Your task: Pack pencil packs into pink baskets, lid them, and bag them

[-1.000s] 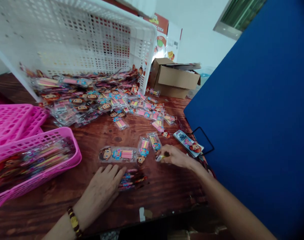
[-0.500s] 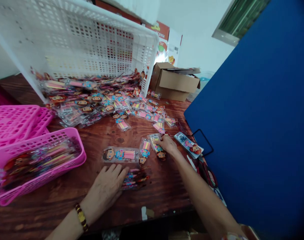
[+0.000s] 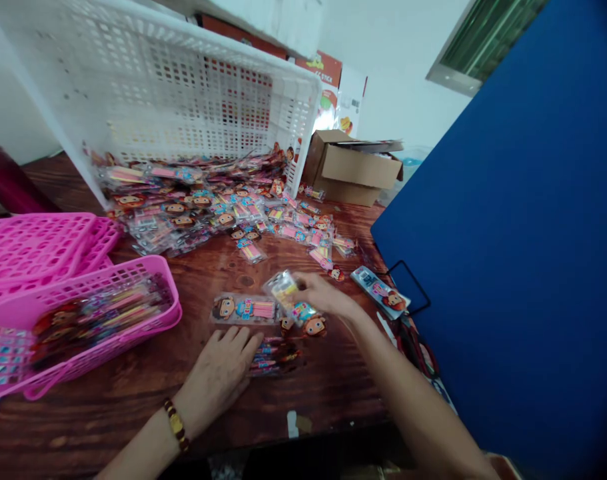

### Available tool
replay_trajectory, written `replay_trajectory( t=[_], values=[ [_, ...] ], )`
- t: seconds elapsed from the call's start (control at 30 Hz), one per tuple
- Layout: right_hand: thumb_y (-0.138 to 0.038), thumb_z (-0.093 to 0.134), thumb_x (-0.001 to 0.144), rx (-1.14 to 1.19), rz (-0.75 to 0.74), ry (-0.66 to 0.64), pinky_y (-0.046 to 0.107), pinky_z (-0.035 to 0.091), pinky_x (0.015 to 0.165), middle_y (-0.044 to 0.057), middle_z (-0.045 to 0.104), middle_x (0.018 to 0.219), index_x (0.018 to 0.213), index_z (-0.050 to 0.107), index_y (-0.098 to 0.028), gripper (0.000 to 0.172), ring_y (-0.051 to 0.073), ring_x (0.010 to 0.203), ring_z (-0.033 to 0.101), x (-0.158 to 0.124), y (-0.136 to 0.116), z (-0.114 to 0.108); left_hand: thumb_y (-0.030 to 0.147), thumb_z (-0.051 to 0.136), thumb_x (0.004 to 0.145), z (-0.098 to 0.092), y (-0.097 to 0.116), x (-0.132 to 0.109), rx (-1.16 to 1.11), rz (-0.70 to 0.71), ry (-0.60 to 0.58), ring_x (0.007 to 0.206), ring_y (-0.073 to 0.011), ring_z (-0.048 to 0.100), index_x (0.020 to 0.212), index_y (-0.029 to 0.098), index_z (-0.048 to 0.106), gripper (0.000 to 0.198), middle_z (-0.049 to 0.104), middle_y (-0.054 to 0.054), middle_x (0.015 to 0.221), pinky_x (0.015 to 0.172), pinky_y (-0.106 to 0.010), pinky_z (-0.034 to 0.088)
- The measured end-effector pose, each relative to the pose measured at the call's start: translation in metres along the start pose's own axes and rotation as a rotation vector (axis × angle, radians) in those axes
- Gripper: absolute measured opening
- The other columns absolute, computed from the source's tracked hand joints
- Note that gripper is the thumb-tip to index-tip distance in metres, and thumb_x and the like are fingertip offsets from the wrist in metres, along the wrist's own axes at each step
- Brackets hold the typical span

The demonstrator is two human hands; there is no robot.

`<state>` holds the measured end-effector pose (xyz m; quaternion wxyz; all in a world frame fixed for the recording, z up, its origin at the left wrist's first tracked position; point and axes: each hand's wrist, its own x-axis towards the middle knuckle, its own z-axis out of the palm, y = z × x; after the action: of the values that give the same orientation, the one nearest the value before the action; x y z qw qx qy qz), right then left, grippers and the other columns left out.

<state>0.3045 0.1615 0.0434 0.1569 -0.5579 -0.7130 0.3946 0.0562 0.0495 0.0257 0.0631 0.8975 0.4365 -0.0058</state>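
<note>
My right hand [image 3: 326,295] pinches a clear candy stick packet [image 3: 282,287], printed with a cartoon child, tilted just above the table. Partly covered beneath it is another packet [image 3: 286,325]. A flat packet [image 3: 246,309] with a brown-haired cartoon head and pink sticks lies to its left. Nearer me, my left hand [image 3: 224,365] is closed around the left end of a small stack of packets [image 3: 278,357]; its palm side is hidden. Beyond both hands, a large heap of similar packets [image 3: 198,213] spills out of a white crate [image 3: 158,80] tipped on its side.
A pink basket [image 3: 176,310] holding packets stands at the left, before stacked pink baskets [image 3: 38,247]. Right of the crate is an open cardboard box [image 3: 358,175]. Blue-labelled packaging [image 3: 380,292] and red-handled scissors [image 3: 418,350] lie along a blue panel [image 3: 498,233].
My right hand has moved left, bringing the packet over the ones beside it and tilting it. My left hand stays at the stack. The whole view has shifted slightly.
</note>
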Motion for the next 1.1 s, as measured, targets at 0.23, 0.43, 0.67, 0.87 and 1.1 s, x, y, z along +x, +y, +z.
replay_trajectory(
  t=[0.23, 0.43, 0.67, 0.87, 1.1],
  values=[
    [-0.003, 0.064, 0.051, -0.104, 0.085, -0.278, 0.023, 0.034, 0.049, -0.007, 0.045, 0.042, 0.049, 0.059, -0.018, 0.016, 0.010, 0.047, 0.043, -0.029, 0.016, -0.018, 0.022, 0.059, 0.082, 0.000, 0.000, -0.001, 0.004, 0.005, 0.002, 0.108, -0.0283, 0.050, 0.136, 0.020, 0.046, 0.056, 0.057, -0.011, 0.118, 0.091, -0.043, 0.039],
    [-0.031, 0.061, 0.069, 0.042, 0.171, 0.021, 0.027, 0.047, 0.062, 0.001, 0.067, 0.077, 0.081, 0.065, -0.017, 0.019, 0.017, 0.068, 0.060, -0.048, 0.037, -0.063, 0.022, 0.061, 0.080, -0.001, 0.000, -0.001, -0.004, 0.003, 0.014, 0.107, -0.0288, 0.051, 0.134, 0.019, 0.049, 0.055, 0.058, -0.010, 0.118, 0.091, -0.044, 0.040],
    [-0.050, 0.066, 0.072, -0.021, 0.504, 0.485, 0.048, 0.048, 0.084, 0.017, 0.070, 0.099, 0.101, 0.060, -0.018, 0.044, 0.034, 0.099, 0.065, -0.039, 0.051, -0.007, 0.023, 0.058, 0.083, 0.002, -0.001, -0.002, 0.008, 0.006, 0.021, 0.107, -0.0284, 0.051, 0.136, 0.019, 0.048, 0.054, 0.057, -0.012, 0.118, 0.092, -0.044, 0.040],
    [-0.067, 0.058, 0.076, -0.520, 0.675, 0.332, 0.049, 0.048, 0.081, 0.019, 0.068, 0.109, 0.104, 0.061, -0.018, 0.057, 0.035, 0.105, 0.064, -0.038, 0.044, 0.007, 0.025, 0.062, 0.081, 0.000, 0.000, -0.001, 0.000, 0.001, 0.023, 0.107, -0.0285, 0.051, 0.135, 0.019, 0.048, 0.056, 0.058, -0.011, 0.118, 0.092, -0.043, 0.039],
    [-0.038, 0.062, 0.080, -0.437, 0.534, 0.330, 0.037, 0.045, 0.078, 0.011, 0.069, 0.105, 0.115, 0.048, -0.021, 0.041, 0.028, 0.100, 0.065, -0.037, 0.021, 0.022, 0.025, 0.061, 0.082, -0.002, 0.000, -0.002, 0.001, 0.010, 0.025, 0.105, -0.0284, 0.051, 0.134, 0.018, 0.048, 0.054, 0.057, -0.011, 0.117, 0.088, -0.044, 0.041]
  ],
)
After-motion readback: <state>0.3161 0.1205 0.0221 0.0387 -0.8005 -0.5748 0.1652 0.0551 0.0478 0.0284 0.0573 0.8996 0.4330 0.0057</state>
